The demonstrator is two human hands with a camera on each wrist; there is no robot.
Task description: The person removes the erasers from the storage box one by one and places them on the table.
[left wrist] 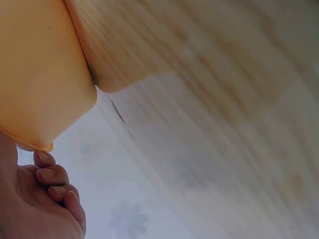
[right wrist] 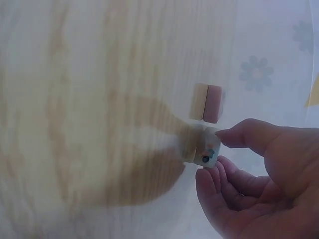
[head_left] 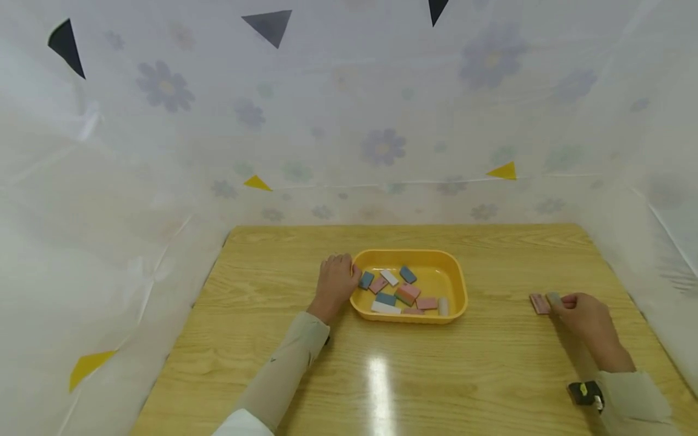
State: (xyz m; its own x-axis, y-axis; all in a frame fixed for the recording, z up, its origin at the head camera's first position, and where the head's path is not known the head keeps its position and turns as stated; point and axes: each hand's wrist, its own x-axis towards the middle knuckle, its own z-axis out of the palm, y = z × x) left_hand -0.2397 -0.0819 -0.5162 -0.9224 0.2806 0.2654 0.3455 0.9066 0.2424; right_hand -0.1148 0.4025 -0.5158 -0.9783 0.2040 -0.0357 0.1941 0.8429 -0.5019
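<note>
In the head view a yellow tray [head_left: 455,284] stands mid-table with several small rectangular blocks in it, blue, pink, white and beige. My left hand [head_left: 335,281] grips its left rim, thumb on the inner side. From the left wrist view, the curled fingers [left wrist: 52,174] sit under the lip of the tray [left wrist: 45,74]. Far to the right, my right hand [head_left: 589,318] pinches a pale block [head_left: 554,299] between thumb and fingers. That pale block [right wrist: 208,149] bears a dark blue print. Close beside it a pink block [head_left: 540,304] lies on the table.
The wooden table [head_left: 382,363] reflects a bright light near its front. White sheeting with a flower pattern [head_left: 384,146] closes off the back and both sides. Yellow and black corner pieces [head_left: 256,183] are stuck on the sheeting.
</note>
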